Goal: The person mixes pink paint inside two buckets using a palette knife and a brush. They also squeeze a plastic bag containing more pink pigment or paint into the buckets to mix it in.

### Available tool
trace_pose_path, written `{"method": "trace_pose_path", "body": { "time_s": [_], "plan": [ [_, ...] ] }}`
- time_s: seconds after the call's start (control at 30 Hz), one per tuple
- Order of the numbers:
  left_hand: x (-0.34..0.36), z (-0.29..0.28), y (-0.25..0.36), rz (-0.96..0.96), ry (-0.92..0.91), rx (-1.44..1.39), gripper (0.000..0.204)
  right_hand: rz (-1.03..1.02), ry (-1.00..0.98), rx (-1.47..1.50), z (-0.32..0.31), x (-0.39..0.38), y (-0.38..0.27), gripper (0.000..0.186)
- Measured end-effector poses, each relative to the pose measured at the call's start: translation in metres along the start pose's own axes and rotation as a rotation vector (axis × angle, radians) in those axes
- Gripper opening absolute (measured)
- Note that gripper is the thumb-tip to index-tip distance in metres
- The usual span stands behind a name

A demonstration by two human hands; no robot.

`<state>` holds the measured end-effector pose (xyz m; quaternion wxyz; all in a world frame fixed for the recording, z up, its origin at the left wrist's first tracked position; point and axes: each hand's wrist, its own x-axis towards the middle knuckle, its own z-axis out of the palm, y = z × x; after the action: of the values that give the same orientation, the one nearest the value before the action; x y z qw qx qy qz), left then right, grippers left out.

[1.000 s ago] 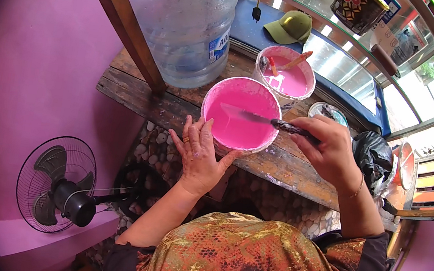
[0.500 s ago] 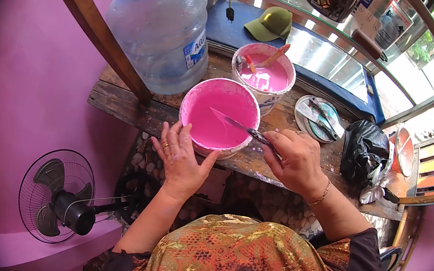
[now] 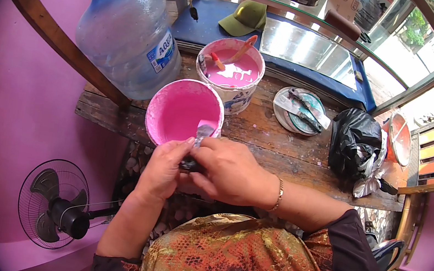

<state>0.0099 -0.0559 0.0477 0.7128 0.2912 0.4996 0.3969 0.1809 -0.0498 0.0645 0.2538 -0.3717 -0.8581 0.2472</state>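
A white bucket with a pink-coated inside (image 3: 177,105) stands at the table's near edge, with pink paint in it. My right hand (image 3: 228,170) is closed round the dark handle of a putty knife, whose pink-smeared blade (image 3: 206,129) points up over the bucket's near right rim. Against it, my left hand (image 3: 164,167) is closed at the bucket's near rim, thumb and fingertips together beside the knife; what they pinch is hidden. Behind stands a second bucket (image 3: 237,97) of pink paint, holding a paintbrush (image 3: 239,51) with a wooden handle.
Left of the buckets stands a large water bottle (image 3: 125,39) beside a wooden post (image 3: 63,42). Scrapers lie on a round lid (image 3: 282,111). Further right are a black plastic bag (image 3: 354,144) and an orange bowl (image 3: 400,140). A green cap (image 3: 244,18) sits behind; a fan (image 3: 55,204) stands lower left.
My right hand has drawn the putty knife back from over the paint to the near rim, blade now upward. My left hand, previously spread on the bucket's side, has closed next to it. The view has shifted.
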Motion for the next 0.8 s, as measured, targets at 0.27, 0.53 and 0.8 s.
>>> {"method": "trace_pose_path", "body": {
  "time_s": [0.27,0.53,0.8],
  "plan": [
    [-0.010,-0.016,0.001,-0.083,0.061,0.051,0.025,-0.133,-0.071,0.327,0.004,-0.004,0.019,0.039],
    [-0.028,-0.016,0.007,-0.053,0.170,0.321,0.020,0.045,0.261,0.015,-0.082,0.060,0.109,0.013],
    [-0.032,-0.007,0.011,-0.032,0.192,0.445,0.021,0.335,-0.120,-0.453,-0.061,0.151,0.184,0.018]
  ]
}}
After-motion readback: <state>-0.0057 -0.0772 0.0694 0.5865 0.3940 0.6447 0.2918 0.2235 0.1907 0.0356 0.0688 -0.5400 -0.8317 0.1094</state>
